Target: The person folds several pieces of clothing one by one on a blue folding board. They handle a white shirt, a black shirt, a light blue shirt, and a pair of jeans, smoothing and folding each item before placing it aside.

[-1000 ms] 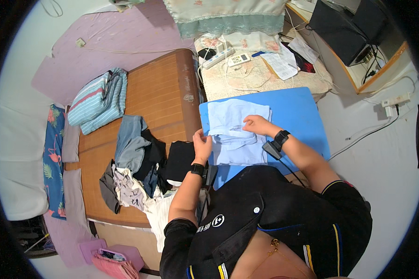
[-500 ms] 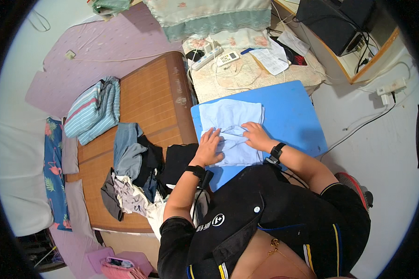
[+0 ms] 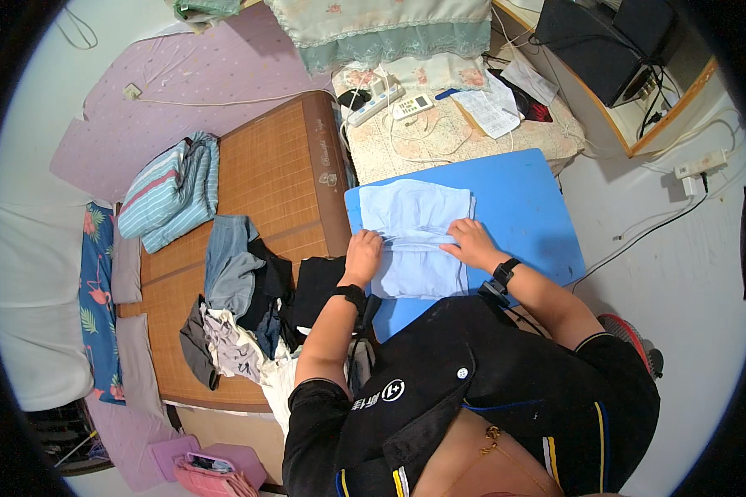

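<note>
The person's black top (image 3: pixel 506 364) is nearest, its front right by the near edge of the pale blue cloth (image 3: pixel 419 277); whether the two touch is hard to tell. A lean forward could rub that edge and ruck it. A dark cord (image 3: pixel 529 321) runs by the right forearm (image 3: pixel 551 302); if the arm swung inward, the cord could snag the fabric and drag it askew.

The cloth lies on the blue worktop (image 3: pixel 522 207), toward its left side, with a creased ridge across the middle. The left hand (image 3: pixel 362 258) touches the left end of that ridge and the right hand (image 3: pixel 472 243) the right end, both with bent fingers; whether either pinches the fabric or only presses on it cannot be told. Uneven pull between them would likely skew the ridge, and pressing without smoothing could set the wrinkles in. The cloth's left edge is near the worktop's rim, so a sideways tug might let it slip over toward the black garment (image 3: pixel 317 286) there.

Farther off, a power strip (image 3: pixel 373 108) sits on a patterned cover (image 3: pixel 539 141); a hard shove of the worktop could jolt both
</note>
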